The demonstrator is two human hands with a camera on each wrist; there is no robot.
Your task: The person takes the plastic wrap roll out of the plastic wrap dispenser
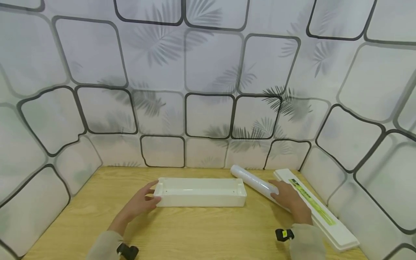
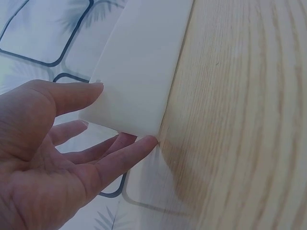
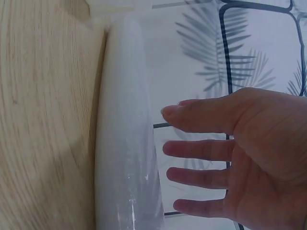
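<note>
A long white open-topped plastic box (image 1: 201, 200) stands near the middle of the wooden table. My left hand (image 1: 143, 200) holds its left end; in the left wrist view the thumb (image 2: 81, 96) lies against the box wall (image 2: 139, 62) and the other fingers reach around the end. To the right, a roll of clear plastic film (image 1: 253, 180) lies slantwise on the table. My right hand (image 1: 289, 198) is beside this roll, and the right wrist view shows its thumb and fingers extended towards the film roll (image 3: 125, 134) with a gap between.
A long white lid-like piece (image 1: 338, 234) with a green label (image 1: 313, 204) lies slantwise at the table's right side. Patterned fabric walls (image 1: 208, 115) enclose the wooden table (image 1: 201, 234) at the back and both sides.
</note>
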